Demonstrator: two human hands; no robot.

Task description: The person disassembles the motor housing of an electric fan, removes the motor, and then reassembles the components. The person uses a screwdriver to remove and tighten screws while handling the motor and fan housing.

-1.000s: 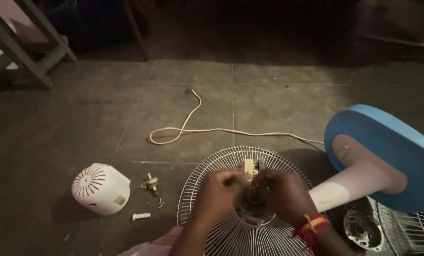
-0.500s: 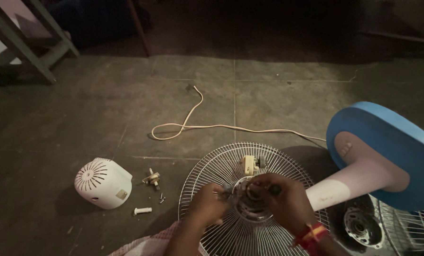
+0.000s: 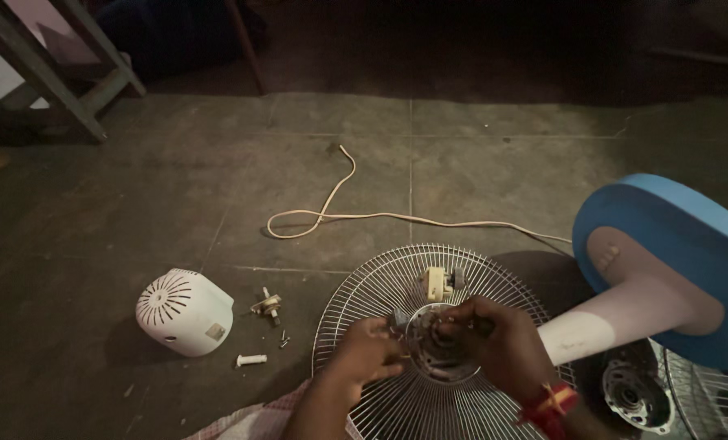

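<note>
The fan motor (image 3: 434,346) sits in the centre of the round wire guard (image 3: 356,297), which lies flat on the floor (image 3: 478,171) just in front of the person, and both hands are working on it. The left hand (image 3: 369,352) is closed around the left edge of the motor, near a small grey part, and the right hand (image 3: 498,338) covers its right side with the fingers curled in toward the middle; I cannot tell if the right fingers pinch a screw or only press on the housing, because the light is weak there. To do this step well, I think the left hand should keep the motor steady against the guard while the right hand does the fine turning, and any small piece should go beside the others, not among the wires. A cream switch block (image 3: 439,283) stands on the guard just behind the motor. The white stem (image 3: 616,318) of the fan leans away to the right toward the blue round base (image 3: 690,244), and the cream power cord (image 3: 339,213) loops across the floor behind. On the left lie the white motor cover (image 3: 183,312), a small brass-coloured fitting (image 3: 268,305), some screws (image 3: 284,340) and a white knob (image 3: 250,359), well apart from the hands. A second wire guard (image 3: 710,399) shows at the right edge.
</note>
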